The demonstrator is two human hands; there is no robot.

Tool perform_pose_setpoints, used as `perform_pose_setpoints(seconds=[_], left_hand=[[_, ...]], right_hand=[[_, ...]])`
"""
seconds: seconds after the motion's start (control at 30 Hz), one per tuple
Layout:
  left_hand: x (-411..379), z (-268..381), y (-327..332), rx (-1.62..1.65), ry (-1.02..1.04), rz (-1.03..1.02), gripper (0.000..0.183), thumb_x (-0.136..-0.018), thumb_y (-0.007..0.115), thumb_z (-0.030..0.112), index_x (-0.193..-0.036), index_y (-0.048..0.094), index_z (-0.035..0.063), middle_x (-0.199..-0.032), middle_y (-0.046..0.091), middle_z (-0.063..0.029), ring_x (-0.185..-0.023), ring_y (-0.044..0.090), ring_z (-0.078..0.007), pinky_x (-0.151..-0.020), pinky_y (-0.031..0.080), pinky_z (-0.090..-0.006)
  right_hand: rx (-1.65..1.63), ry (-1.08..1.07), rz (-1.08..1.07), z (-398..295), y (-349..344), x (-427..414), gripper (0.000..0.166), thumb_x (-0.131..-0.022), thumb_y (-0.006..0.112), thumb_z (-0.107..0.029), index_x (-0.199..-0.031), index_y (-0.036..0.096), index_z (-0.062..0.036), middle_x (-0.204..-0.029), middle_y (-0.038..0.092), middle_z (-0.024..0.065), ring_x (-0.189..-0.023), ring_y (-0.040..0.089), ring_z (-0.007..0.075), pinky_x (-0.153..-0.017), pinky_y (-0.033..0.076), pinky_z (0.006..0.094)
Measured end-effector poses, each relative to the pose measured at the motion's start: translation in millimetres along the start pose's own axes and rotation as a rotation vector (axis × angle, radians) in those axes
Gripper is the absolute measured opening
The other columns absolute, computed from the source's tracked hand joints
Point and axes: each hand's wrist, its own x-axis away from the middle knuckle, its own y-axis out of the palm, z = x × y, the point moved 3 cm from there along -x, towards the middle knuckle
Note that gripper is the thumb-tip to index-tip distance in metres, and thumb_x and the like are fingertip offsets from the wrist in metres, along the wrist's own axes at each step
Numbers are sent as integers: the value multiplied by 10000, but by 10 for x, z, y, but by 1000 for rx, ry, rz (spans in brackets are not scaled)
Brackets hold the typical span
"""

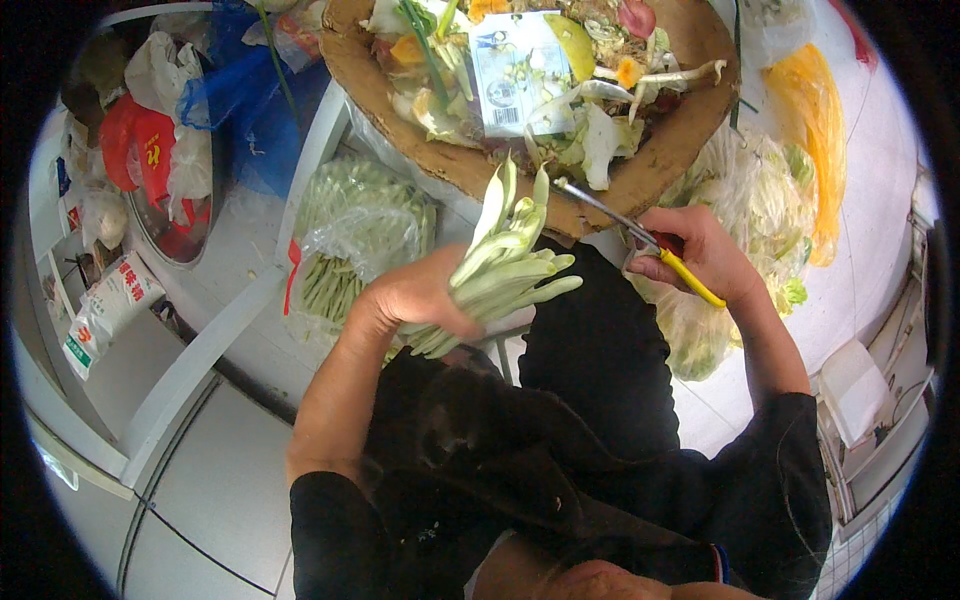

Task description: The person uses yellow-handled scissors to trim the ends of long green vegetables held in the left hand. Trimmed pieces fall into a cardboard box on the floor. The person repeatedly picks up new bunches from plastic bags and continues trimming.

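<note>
My left hand is wrapped around a bunch of pale green bean pods, their ends fanning out above and to the right. In my right hand is a pair of scissors with yellow and red handles. Its blades point up and left, towards the tips of the pods, and look apart from them. Beyond both hands stands a worn cardboard box full of vegetable scraps, with a printed label lying on top. Left of the bunch, a clear plastic bag holds more green beans.
On the right, clear bags of leafy vegetables lie on the pale tiled floor beside an orange plastic bag. A white frame bar runs along my left. Past it are a red bag, a blue bag and a white printed packet.
</note>
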Motion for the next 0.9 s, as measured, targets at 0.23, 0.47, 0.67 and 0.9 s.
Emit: perform_pose_setpoints(seconds=[0.23,0.47,0.67,0.9], left_hand=[[-26,82,-10,-168,21,-2,806,-611,890,144,-1345,588,6,-1197,693,-75,-1081,610,-164,-982,499,-326],[-7,112,-6,-135,-5,10,819,-605,898,174,-1349,598,7,-1186,703,-89,-1073,623,-164,-983,500,-320],[-27,121,-16,-144,-14,-27,834,-606,895,172,-1365,589,8,-1200,701,-88,-1087,619,-163,-994,494,-319],[-21,169,2,-41,-39,-24,846,-599,887,164,-1375,586,14,-1194,708,-81,-1089,622,-161,-999,492,-323]], right_hand=[[14,-24,87,69,82,-12,409,-868,824,-360,-1036,636,-37,-713,530,139,-628,534,316,-597,432,396],[31,-57,89,49,56,-84,432,-854,833,-378,-1038,642,-38,-698,527,128,-623,540,309,-591,428,401],[-17,17,88,-12,-9,-108,399,-854,837,-349,-983,635,-30,-664,521,125,-603,520,298,-587,425,400],[-1,83,36,23,-101,-82,374,-877,821,-335,-989,638,-29,-676,507,135,-609,490,297,-597,425,391]])
